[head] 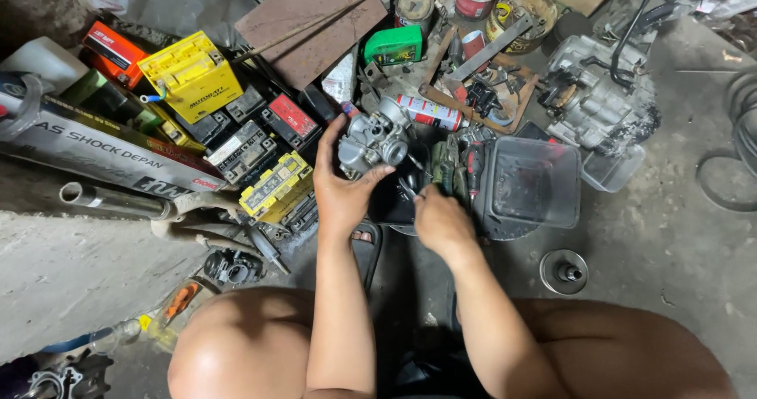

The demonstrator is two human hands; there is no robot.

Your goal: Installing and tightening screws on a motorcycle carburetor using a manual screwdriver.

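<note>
Left hand clamped around a silver carburetor, thumb on the near side, fingers wrapped behind. Carburetor held up off the floor, above a dark tray area, just ahead of the person's knees. Its long axis runs roughly lower-left to upper-right in the head view; round cap end points up-right toward a red-and-white spray can, bulkier body sits low-left against the palm.

Right hand just right of and below the carburetor, fingers pinched together on something small and dark; can't tell what it is. The two hands are near each other, not touching.

Further out: clear plastic container right of the right hand, a second one beyond it. Grey engine block upper right. Yellow battery and a pile of smaller batteries left of the left hand. Green container and rusty tins at the top. Round metal pulley part on the concrete floor at right. Chrome tube far left.
</note>
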